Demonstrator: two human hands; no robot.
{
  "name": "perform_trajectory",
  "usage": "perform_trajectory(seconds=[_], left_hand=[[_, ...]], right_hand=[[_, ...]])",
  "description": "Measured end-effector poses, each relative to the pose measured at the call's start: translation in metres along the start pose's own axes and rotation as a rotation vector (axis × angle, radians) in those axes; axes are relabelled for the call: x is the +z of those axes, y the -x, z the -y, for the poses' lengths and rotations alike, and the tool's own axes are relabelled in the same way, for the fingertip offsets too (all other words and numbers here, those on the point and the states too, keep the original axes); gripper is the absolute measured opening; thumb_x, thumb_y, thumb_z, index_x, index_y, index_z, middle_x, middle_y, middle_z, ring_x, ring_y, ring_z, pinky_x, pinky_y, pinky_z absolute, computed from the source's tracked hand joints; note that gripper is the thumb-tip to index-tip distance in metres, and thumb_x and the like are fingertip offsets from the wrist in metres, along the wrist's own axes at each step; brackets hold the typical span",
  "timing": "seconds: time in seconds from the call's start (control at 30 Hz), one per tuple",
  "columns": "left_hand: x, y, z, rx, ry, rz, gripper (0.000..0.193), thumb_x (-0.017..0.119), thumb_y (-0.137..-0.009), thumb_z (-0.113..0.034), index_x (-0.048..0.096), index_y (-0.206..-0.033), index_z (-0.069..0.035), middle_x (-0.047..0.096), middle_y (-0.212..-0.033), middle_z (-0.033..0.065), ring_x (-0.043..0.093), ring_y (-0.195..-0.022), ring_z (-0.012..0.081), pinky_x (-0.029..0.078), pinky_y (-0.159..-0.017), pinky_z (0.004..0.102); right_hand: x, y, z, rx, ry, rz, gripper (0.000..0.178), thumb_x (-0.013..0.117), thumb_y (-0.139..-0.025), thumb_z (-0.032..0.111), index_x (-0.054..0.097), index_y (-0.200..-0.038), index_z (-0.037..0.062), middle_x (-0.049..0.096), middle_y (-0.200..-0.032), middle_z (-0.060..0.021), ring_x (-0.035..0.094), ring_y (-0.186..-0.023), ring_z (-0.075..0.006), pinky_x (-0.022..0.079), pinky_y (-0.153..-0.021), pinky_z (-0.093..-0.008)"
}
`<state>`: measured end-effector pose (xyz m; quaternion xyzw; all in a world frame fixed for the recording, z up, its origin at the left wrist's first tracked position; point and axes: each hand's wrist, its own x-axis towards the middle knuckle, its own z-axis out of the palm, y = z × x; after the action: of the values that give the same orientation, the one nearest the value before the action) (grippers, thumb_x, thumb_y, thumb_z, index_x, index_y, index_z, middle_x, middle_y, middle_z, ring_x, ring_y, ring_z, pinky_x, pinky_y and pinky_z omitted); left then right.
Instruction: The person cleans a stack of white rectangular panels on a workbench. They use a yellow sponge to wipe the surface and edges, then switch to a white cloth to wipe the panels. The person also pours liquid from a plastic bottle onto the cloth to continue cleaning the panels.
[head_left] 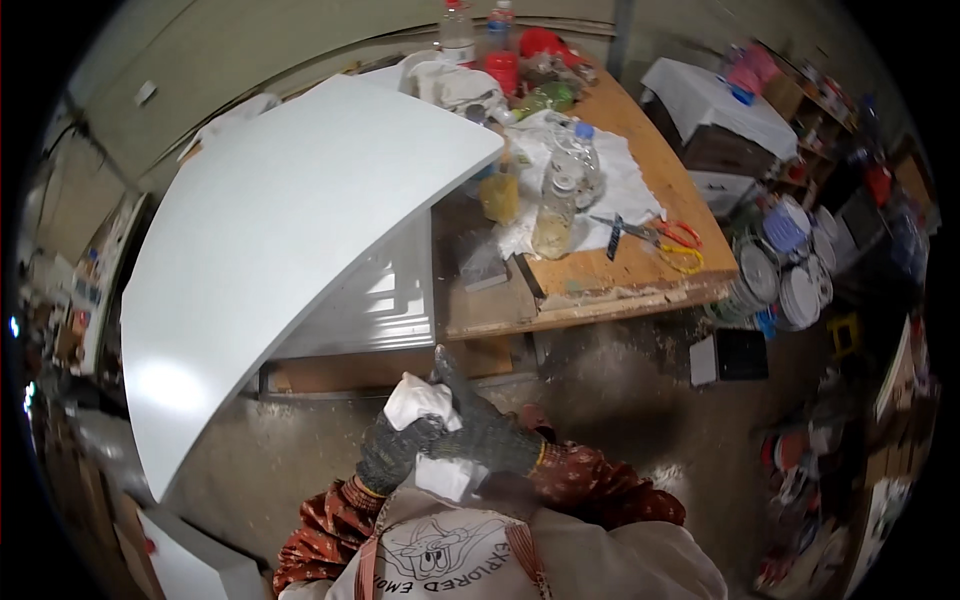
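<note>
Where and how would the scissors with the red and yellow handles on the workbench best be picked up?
By the handle loops of the scissors, probably coming from the bench's right end. They lie flat and open on the wooden workbench, loops toward that edge and blades pointing left toward the clear bottles. Both hands, left hand and right hand, are gloved and holding a white cloth.
</note>
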<state>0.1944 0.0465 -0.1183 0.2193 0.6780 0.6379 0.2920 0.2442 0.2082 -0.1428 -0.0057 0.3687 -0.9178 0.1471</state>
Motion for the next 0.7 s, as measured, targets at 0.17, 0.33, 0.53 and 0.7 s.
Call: perform_trajectory(seconds=[0.17, 0.33, 0.53, 0.7], left_hand=[[0.010, -0.023, -0.011, 0.352, -0.474, -0.374, 0.023, 0.062, -0.085, -0.013, 0.062, -0.106, -0.002, 0.065, -0.099, 0.0142, 0.061, -0.091, 0.0207, 0.049, -0.078, 0.0305], [0.058, -0.075, -0.009, 0.171, -0.310, -0.682, 0.029, 0.072, -0.078, -0.017, 0.059, -0.098, 0.000, 0.062, -0.087, 0.0116, 0.060, -0.082, 0.0218, 0.048, -0.075, 0.0314], [0.106, -0.119, 0.002, 0.017, 0.110, -0.869, 0.051, 0.081, -0.067, -0.017, 0.054, -0.108, -0.001, 0.061, -0.095, 0.0081, 0.059, -0.088, 0.0207, 0.048, -0.079, 0.0328], [0.112, -0.107, 0.012, 0.131, 0.407, -0.986, 0.041, 0.068, -0.077, -0.004, 0.052, -0.114, 0.001, 0.057, -0.105, 0.0092, 0.055, -0.099, 0.0183, 0.046, -0.086, 0.0306]], right_hand=[[-0.037, -0.005, 0.053, -0.435, 1.071, -0.072, 0.065, 0.076, -0.072, 0.023, 0.042, -0.125, 0.0043, 0.055, -0.110, -0.0139, 0.053, -0.104, -0.0214, 0.038, -0.100, -0.0385], [-0.131, 0.022, 0.156, -0.441, 1.062, -0.510, 0.021, 0.076, -0.065, 0.012, 0.060, -0.074, 0.0018, 0.062, -0.086, -0.0053, 0.057, -0.089, -0.0201, 0.039, -0.098, -0.0383], [-0.177, -0.010, 0.185, -0.734, 1.237, -0.635, 0.086, 0.081, -0.064, 0.004, 0.031, -0.133, -0.0032, 0.048, -0.123, -0.0150, 0.046, -0.114, -0.0232, 0.042, -0.095, -0.0372], [-0.205, -0.064, 0.187, -0.715, 1.364, -0.428, 0.069, 0.073, -0.072, 0.015, 0.037, -0.130, 0.0029, 0.052, -0.117, -0.0114, 0.050, -0.107, -0.0225, 0.044, -0.089, -0.0360]])
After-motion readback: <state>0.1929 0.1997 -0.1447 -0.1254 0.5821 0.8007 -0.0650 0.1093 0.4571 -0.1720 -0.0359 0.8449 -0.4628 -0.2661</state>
